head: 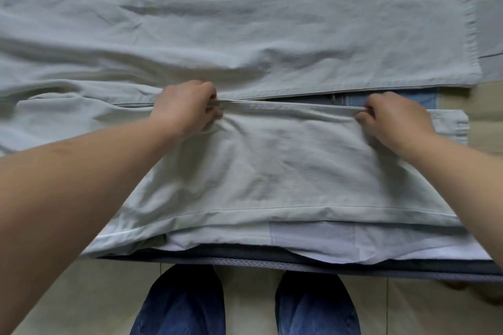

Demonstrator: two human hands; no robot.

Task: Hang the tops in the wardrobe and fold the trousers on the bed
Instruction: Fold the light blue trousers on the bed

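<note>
Trousers point(245, 35) are spread flat across the bed point(313, 234), the near leg gripped along its inner edge. If one side is pulled harder, the leg could be laid askew over the far one. Left hand point(187, 107) and right hand point(394, 119) are curled tight, apparently pinching the seam.

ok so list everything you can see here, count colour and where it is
trousers: one pair, pale grey-green, spread across the bed, the near leg's inner edge lifted
bed sheet: one, light blue and white patchwork, under the trousers
mattress edge: one, dark grey, along the near side of the bed
floor: beige tiles, below the bed
left hand: one, pinching the near leg's edge
right hand: one, pinching the same edge further right
legs: two, dark blue cloth, bottom centre
</note>
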